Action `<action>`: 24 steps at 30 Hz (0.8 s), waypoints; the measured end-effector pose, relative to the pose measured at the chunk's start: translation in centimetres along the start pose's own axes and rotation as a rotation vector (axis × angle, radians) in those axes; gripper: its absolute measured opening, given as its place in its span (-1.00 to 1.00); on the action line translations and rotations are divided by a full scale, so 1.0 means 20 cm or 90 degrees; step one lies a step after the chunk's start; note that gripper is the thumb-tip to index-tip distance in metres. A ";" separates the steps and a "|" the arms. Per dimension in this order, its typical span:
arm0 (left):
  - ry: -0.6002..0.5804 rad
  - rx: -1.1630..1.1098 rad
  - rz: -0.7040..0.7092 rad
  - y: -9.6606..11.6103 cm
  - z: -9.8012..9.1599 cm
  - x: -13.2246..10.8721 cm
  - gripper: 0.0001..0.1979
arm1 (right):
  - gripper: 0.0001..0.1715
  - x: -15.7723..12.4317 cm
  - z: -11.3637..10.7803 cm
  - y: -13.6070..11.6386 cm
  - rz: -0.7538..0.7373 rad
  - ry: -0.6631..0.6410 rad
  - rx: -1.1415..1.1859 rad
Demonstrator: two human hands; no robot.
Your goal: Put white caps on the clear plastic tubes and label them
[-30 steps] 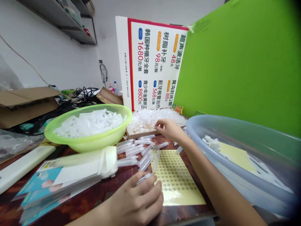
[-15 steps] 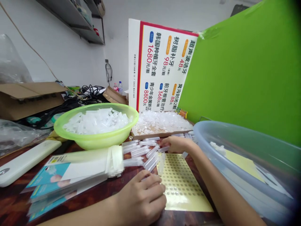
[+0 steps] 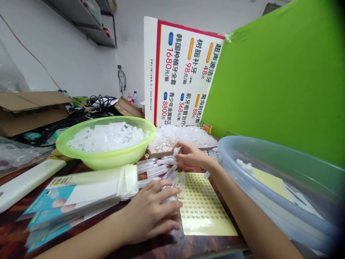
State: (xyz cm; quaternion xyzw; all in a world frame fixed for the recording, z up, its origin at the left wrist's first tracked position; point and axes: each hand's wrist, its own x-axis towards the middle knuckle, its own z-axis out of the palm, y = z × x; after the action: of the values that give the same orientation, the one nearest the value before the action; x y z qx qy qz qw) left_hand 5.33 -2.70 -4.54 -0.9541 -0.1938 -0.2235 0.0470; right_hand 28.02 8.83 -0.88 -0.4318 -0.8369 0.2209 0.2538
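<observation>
My right hand (image 3: 194,155) pinches a small clear plastic tube (image 3: 175,151) between thumb and fingertips, in front of the cardboard tray. My left hand (image 3: 152,212) is open, its fingers spread low over several clear tubes (image 3: 170,175) on the table; the fingers partly cover some of them. Other capped tubes (image 3: 156,170) lie in a loose pile just beyond it. A yellow sheet with rows of small round stickers (image 3: 206,205) lies to the right of my left hand, under my right forearm. One tube (image 3: 182,183) rests on the sheet's left edge.
A green bowl (image 3: 107,158) full of clear tubes stands at the left. Flat printed packets (image 3: 81,190) and a white bar (image 3: 29,187) lie nearer. Behind are a tray of small white pieces (image 3: 180,138) and a price board (image 3: 178,75). A blue basin (image 3: 269,201) stands right.
My right hand has moved left and lifted, with a tube upright in its fingertips. My left hand has shifted forward and left, and its curled fingers have spread over the tubes.
</observation>
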 end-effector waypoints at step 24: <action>0.058 0.075 0.123 0.17 0.07 0.04 -0.60 | -0.74 -0.02 -0.10 0.08 0.272 0.296 -0.130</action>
State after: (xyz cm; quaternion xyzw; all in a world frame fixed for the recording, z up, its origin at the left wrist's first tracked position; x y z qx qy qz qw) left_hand 7.79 -5.37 -5.41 -0.9528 -0.1115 -0.2489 0.1331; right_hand 30.42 9.62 -0.40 -0.6595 -0.6650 0.0792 0.3415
